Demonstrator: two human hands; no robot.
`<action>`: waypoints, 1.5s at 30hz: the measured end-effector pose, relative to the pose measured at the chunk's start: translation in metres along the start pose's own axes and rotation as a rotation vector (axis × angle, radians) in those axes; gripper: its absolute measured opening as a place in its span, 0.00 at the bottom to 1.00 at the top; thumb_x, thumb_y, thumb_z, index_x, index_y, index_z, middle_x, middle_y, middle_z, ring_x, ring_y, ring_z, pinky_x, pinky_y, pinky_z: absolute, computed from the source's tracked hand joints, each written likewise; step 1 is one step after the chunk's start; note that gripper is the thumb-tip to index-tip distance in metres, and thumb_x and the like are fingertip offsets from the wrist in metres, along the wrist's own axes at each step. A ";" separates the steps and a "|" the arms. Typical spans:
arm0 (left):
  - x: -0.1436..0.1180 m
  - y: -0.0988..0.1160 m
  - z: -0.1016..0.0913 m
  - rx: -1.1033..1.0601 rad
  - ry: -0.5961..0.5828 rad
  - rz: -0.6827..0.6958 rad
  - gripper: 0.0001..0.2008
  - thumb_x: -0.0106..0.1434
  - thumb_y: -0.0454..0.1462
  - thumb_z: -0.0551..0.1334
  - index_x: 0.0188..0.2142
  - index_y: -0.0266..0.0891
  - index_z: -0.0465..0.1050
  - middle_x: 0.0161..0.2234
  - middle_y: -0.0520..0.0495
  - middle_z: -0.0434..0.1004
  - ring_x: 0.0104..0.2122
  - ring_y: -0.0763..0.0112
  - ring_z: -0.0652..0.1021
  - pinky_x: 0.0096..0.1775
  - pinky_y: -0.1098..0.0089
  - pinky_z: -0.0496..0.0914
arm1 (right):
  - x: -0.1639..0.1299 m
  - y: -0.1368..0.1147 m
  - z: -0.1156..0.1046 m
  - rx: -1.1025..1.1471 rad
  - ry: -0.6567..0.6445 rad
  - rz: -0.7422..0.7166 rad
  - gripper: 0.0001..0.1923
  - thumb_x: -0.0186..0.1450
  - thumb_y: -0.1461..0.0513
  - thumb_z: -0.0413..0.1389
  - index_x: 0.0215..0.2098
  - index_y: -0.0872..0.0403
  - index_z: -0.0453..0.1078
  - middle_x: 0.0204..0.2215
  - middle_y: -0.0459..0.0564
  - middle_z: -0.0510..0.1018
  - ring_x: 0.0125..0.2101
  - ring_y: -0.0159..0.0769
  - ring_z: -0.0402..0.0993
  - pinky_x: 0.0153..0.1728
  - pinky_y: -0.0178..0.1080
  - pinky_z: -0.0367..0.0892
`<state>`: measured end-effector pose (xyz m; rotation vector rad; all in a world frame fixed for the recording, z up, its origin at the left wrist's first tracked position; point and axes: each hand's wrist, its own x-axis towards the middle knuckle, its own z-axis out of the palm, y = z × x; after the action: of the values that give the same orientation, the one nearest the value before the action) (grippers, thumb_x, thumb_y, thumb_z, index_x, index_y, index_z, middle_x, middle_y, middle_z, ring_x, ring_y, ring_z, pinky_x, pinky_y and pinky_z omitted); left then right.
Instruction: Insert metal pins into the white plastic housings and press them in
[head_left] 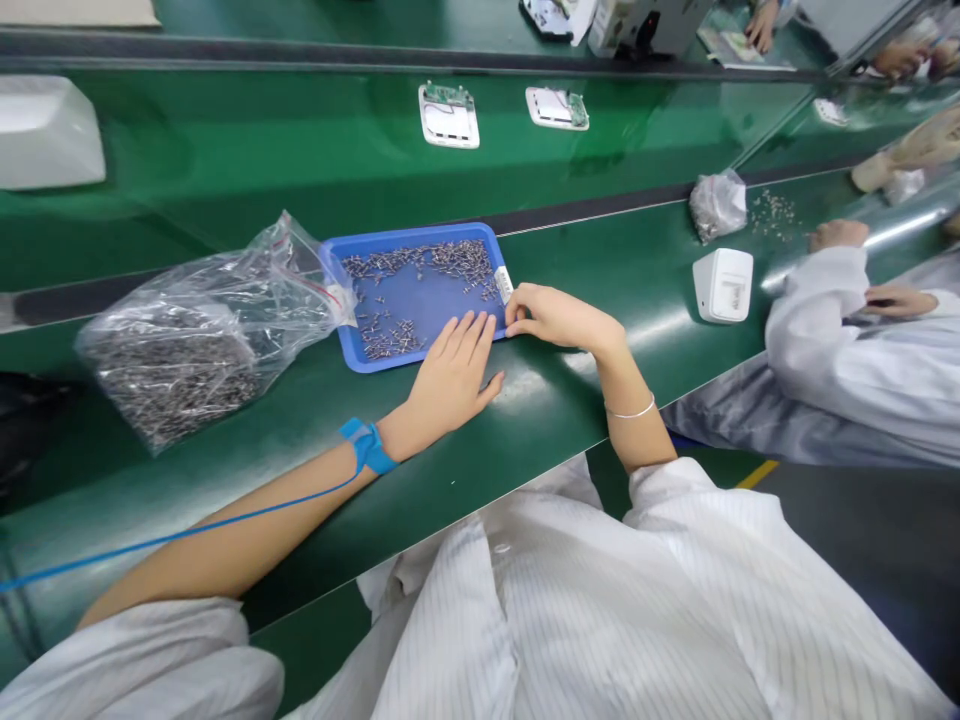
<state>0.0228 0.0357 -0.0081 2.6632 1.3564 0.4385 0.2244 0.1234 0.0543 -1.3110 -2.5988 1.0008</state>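
Where both rest, left hand (450, 380), right hand (551, 318), blue tray (439, 305), label unreadable.

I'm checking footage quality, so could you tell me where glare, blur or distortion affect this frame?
Head view: glare streaks the green bench beside the left hand; straight belt edges bow from wide-angle distortion; the co-worker's hands at far right are blurred; the blue tray is sharp.

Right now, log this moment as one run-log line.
left hand: flat, fingertips on blue tray rim | right hand: at tray's right corner | screws: in tray | bag of screws: left of tray
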 end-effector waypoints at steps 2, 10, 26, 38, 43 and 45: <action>0.000 0.000 0.000 0.005 -0.005 -0.002 0.35 0.72 0.45 0.51 0.68 0.19 0.51 0.67 0.26 0.55 0.68 0.45 0.58 0.68 0.51 0.50 | -0.001 0.005 0.003 -0.001 0.031 -0.013 0.03 0.65 0.63 0.58 0.37 0.55 0.71 0.37 0.49 0.74 0.38 0.35 0.70 0.42 0.37 0.63; -0.002 -0.002 -0.001 -0.026 0.025 0.022 0.35 0.71 0.43 0.51 0.68 0.17 0.49 0.67 0.26 0.56 0.69 0.46 0.57 0.68 0.51 0.52 | -0.025 0.000 0.013 -0.097 0.271 -0.051 0.07 0.72 0.60 0.51 0.42 0.52 0.69 0.42 0.48 0.77 0.40 0.35 0.74 0.41 0.36 0.64; -0.005 -0.004 0.000 -0.030 0.076 0.059 0.32 0.72 0.41 0.52 0.67 0.17 0.54 0.66 0.26 0.59 0.68 0.44 0.59 0.67 0.49 0.55 | -0.188 0.140 -0.019 -0.494 0.697 0.596 0.16 0.69 0.61 0.49 0.50 0.51 0.75 0.44 0.53 0.82 0.44 0.40 0.78 0.42 0.39 0.67; -0.014 -0.008 -0.006 -0.237 0.208 0.123 0.35 0.71 0.41 0.58 0.71 0.31 0.44 0.69 0.25 0.50 0.70 0.42 0.52 0.65 0.43 0.58 | -0.189 0.169 -0.013 -0.531 0.932 0.966 0.23 0.68 0.61 0.42 0.51 0.55 0.74 0.42 0.58 0.82 0.41 0.46 0.77 0.43 0.46 0.66; -0.032 0.004 -0.009 -0.334 0.282 0.257 0.37 0.70 0.39 0.59 0.72 0.35 0.41 0.67 0.27 0.54 0.69 0.43 0.54 0.64 0.43 0.60 | -0.171 0.066 0.037 -0.300 0.782 0.711 0.19 0.70 0.56 0.46 0.48 0.51 0.76 0.41 0.54 0.82 0.38 0.44 0.79 0.43 0.44 0.69; -0.038 0.011 -0.009 -0.379 0.235 0.288 0.37 0.71 0.40 0.58 0.72 0.34 0.39 0.66 0.27 0.56 0.69 0.45 0.56 0.63 0.45 0.62 | -0.161 0.014 0.057 -0.090 0.658 0.570 0.17 0.71 0.56 0.48 0.48 0.50 0.76 0.45 0.52 0.82 0.38 0.40 0.79 0.44 0.42 0.71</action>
<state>0.0070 -0.0014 -0.0047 2.5420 0.8243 0.9612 0.3176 -0.0189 0.0369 -2.0336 -1.8298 0.3675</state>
